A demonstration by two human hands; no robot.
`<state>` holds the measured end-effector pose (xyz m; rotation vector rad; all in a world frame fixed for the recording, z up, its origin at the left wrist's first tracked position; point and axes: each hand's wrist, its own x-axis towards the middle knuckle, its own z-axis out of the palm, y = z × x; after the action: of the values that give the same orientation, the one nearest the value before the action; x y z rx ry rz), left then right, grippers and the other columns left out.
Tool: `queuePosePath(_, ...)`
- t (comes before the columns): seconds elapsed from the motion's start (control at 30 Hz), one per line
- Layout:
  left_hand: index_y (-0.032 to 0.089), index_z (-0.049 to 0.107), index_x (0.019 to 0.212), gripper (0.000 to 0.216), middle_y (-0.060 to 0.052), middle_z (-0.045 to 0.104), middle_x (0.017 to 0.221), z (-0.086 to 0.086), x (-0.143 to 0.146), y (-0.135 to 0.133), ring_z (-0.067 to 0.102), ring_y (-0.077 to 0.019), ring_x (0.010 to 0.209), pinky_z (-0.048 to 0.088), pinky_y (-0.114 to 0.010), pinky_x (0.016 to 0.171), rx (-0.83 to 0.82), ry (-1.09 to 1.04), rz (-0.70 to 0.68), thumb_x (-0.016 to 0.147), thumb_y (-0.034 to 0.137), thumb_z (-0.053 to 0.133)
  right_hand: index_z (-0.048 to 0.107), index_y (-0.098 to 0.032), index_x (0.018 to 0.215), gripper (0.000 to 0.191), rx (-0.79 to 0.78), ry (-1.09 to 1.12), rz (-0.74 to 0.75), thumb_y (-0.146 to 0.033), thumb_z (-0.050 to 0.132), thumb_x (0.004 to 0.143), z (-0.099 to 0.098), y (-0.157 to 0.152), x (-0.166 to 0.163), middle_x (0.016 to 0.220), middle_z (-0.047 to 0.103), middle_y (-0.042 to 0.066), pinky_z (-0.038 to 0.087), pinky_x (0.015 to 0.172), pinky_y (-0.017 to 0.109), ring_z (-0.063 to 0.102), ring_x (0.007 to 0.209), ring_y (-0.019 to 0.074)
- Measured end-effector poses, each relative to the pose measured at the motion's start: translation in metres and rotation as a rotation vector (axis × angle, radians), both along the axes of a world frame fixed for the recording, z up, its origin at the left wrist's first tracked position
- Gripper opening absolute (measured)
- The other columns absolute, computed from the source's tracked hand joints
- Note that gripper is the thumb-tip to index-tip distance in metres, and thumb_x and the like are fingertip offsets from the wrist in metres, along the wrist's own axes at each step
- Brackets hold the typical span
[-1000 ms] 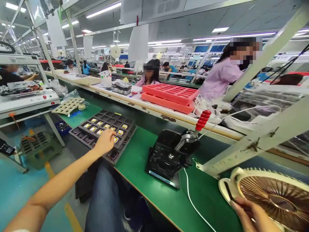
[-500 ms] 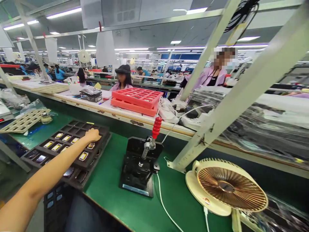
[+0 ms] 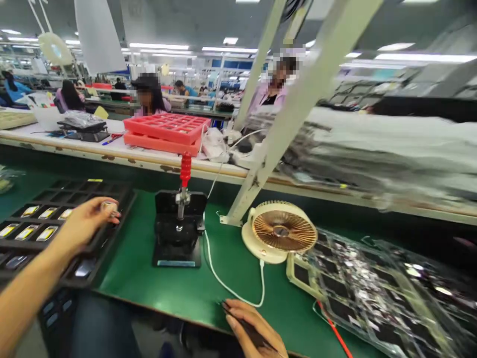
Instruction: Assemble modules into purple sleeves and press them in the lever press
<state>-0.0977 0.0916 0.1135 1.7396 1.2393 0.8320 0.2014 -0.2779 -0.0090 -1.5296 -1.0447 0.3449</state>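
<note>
Left hand (image 3: 85, 223) | fingers (image 3: 97, 203) pinched small metallic part (image 3: 110, 207), seemingly light, fragile, best held by its edges | above black tray (image 3: 124, 200) | right hand (image 3: 253, 330) gripped dark slim tool (image 3: 244, 325)

Free green bench (image 3: 149, 283) runs from the left hand (image 3: 85, 223) to the black hand press (image 3: 179, 238), which blocks the way at centre frame. Below the press, a strip of bench stretches toward the right hand (image 3: 253, 330), crossed by a white cable (image 3: 223, 286), while a cream desk fan (image 3: 279, 233) and a heap of plastic-wrapped trays (image 3: 372, 293) obstruct the lower right.
</note>
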Motion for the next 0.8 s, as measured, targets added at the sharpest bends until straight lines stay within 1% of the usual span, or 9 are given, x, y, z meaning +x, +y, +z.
queuePosePath(0.03,0.023,0.068,0.113,0.049,-0.007,0.080,0.098,-0.009,0.006,-0.035,0.075,-0.0240,0.081,0.059,-0.037,0.083,-0.092,-0.190,-0.076,0.084,0.061,0.077,0.086,-0.029,0.100,0.009,0.016,0.050,0.021,-0.031,0.082,0.092,0.001,0.005,-0.010,0.113,0.082,0.010,0.069,0.092,0.040,0.082,0.099,0.0309)
queuePosePath(0.07,0.021,0.069,0.111,0.049,-0.009,0.080,0.102,-0.021,0.016,-0.069,0.074,-0.0218,0.076,0.060,-0.037,0.079,-0.177,-0.283,-0.134,0.085,0.060,0.080,0.085,-0.029,0.102,0.010,0.047,0.088,0.047,-0.027,0.081,0.093,0.002,0.013,-0.019,0.115,0.082,0.011,0.069,0.092,0.041,0.082,0.100,0.0307)
queuePosePath(0.13,0.017,0.068,0.118,0.051,-0.012,0.080,0.103,-0.047,0.043,-0.127,0.073,-0.0215,0.074,0.060,-0.036,0.071,-0.410,-0.357,-0.259,0.090,0.059,0.077,0.083,-0.027,0.106,0.015,0.146,0.117,0.103,-0.019,0.078,0.094,0.004,0.035,-0.036,0.116,0.081,0.010,0.070,0.091,0.041,0.082,0.100,0.0291)
queuePosePath(0.17,0.016,0.067,0.122,0.055,-0.012,0.079,0.099,-0.062,0.057,-0.148,0.072,-0.0216,0.073,0.059,-0.036,0.067,-0.501,-0.394,-0.298,0.089,0.060,0.079,0.082,-0.027,0.109,0.020,0.201,0.109,0.126,-0.014,0.077,0.094,0.005,0.048,-0.044,0.116,0.081,0.009,0.070,0.092,0.041,0.082,0.100,0.0280)
queuePosePath(0.23,0.014,0.066,0.127,0.063,-0.011,0.077,0.097,-0.088,0.079,-0.172,0.071,-0.0199,0.073,0.060,-0.036,0.068,-0.595,-0.464,-0.353,0.087,0.061,0.082,0.079,-0.027,0.113,0.029,0.297,0.063,0.161,-0.006,0.074,0.093,0.005,0.074,-0.057,0.117,0.081,0.008,0.068,0.095,0.042,0.081,0.104,0.0264)
queuePosePath(0.3,0.013,0.066,0.128,0.068,-0.011,0.077,0.098,-0.107,0.091,-0.178,0.070,-0.0185,0.073,0.061,-0.035,0.069,-0.637,-0.512,-0.370,0.084,0.062,0.084,0.079,-0.026,0.114,0.034,0.350,0.010,0.190,-0.001,0.074,0.092,0.001,0.094,-0.065,0.118,0.080,0.008,0.067,0.099,0.044,0.079,0.109,0.0263)
queuePosePath(0.4,0.012,0.067,0.127,0.068,-0.011,0.078,0.101,-0.121,0.095,-0.172,0.070,-0.0177,0.071,0.062,-0.035,0.068,-0.676,-0.536,-0.370,0.084,0.061,0.084,0.079,-0.025,0.113,0.035,0.337,0.000,0.186,0.002,0.072,0.091,-0.011,0.105,-0.070,0.118,0.080,0.008,0.065,0.102,0.046,0.078,0.112,0.0264)
queuePosePath(0.57,0.011,0.067,0.132,0.072,-0.010,0.080,0.097,-0.124,0.093,-0.167,0.074,-0.0186,0.069,0.065,-0.037,0.073,-0.727,-0.538,-0.384,0.083,0.060,0.086,0.079,-0.024,0.114,0.035,0.274,0.008,0.139,0.002,0.071,0.092,-0.024,0.101,-0.070,0.120,0.079,0.009,0.065,0.103,0.046,0.078,0.113,0.0269)
queuePosePath(0.8,0.013,0.066,0.141,0.074,-0.010,0.080,0.107,-0.127,0.094,-0.172,0.074,-0.0177,0.073,0.066,-0.038,0.076,-0.714,-0.529,-0.345,0.086,0.060,0.083,0.079,-0.023,0.115,0.035,0.214,-0.019,0.163,0.002,0.072,0.092,-0.021,0.103,-0.068,0.122,0.079,0.009,0.064,0.103,0.045,0.077,0.115,0.0265)
